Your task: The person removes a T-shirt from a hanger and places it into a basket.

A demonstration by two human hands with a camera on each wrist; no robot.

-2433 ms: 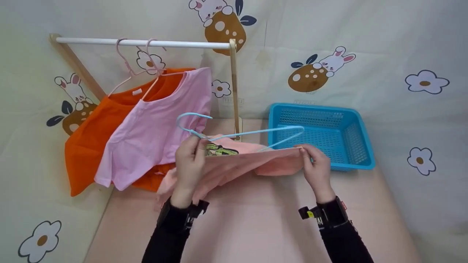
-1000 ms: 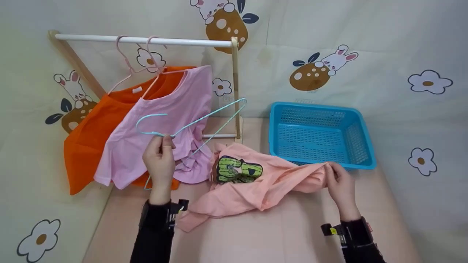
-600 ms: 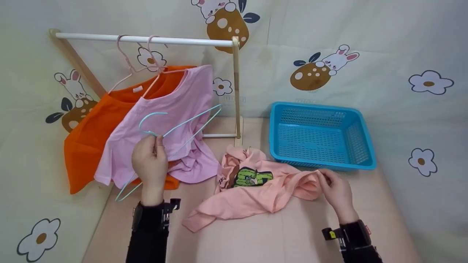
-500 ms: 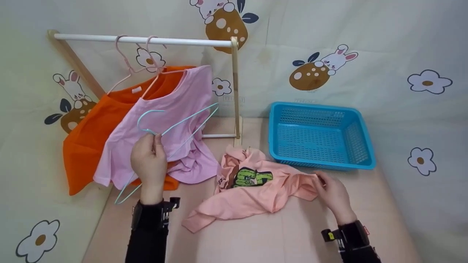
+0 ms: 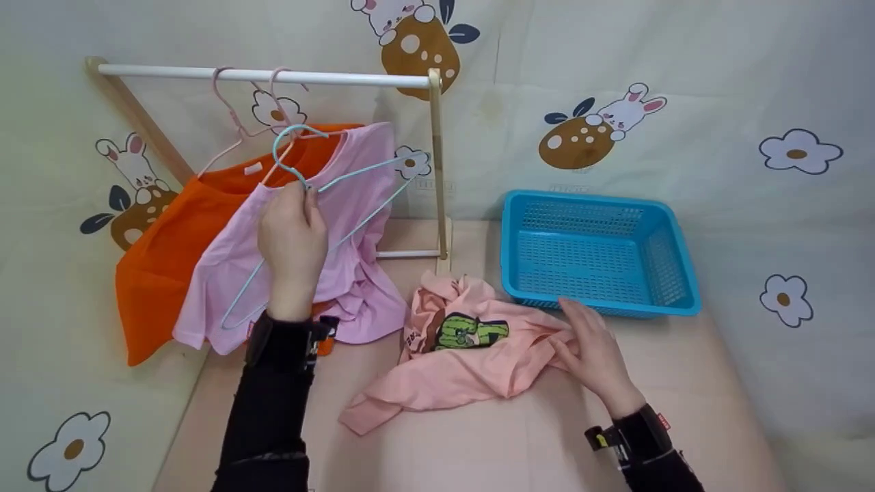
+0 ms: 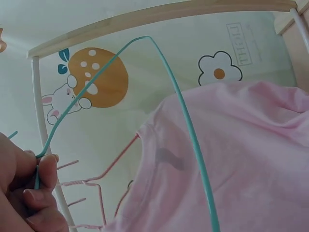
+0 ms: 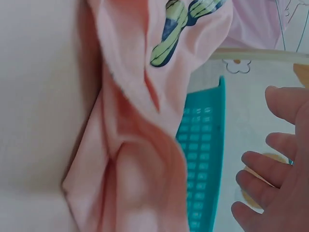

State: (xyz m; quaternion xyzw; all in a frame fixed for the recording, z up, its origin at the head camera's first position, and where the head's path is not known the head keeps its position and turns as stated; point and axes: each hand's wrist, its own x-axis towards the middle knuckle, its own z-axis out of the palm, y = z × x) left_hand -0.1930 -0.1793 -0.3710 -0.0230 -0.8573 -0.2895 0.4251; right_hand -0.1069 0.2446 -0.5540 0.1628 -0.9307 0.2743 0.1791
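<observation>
Head view: the left hand [image 5: 294, 239] grips a light-blue wire hanger [image 5: 355, 173] below its hook, seemingly to leave the hook free. The peach cactus-print T-shirt [image 5: 465, 376] lies bunched on the worktop [image 5: 478, 451] just before the blue basket [image 5: 588, 197], the right hand [image 5: 595, 352] at its edge.

Left wrist view: fingers pinch the hanger's neck.

Right wrist view: fingers splayed, holding nothing, apart from the peach fabric.

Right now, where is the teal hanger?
Head view, left of centre: the teal hanger is in the left hand, in front of the hanging pink shirt.
</observation>
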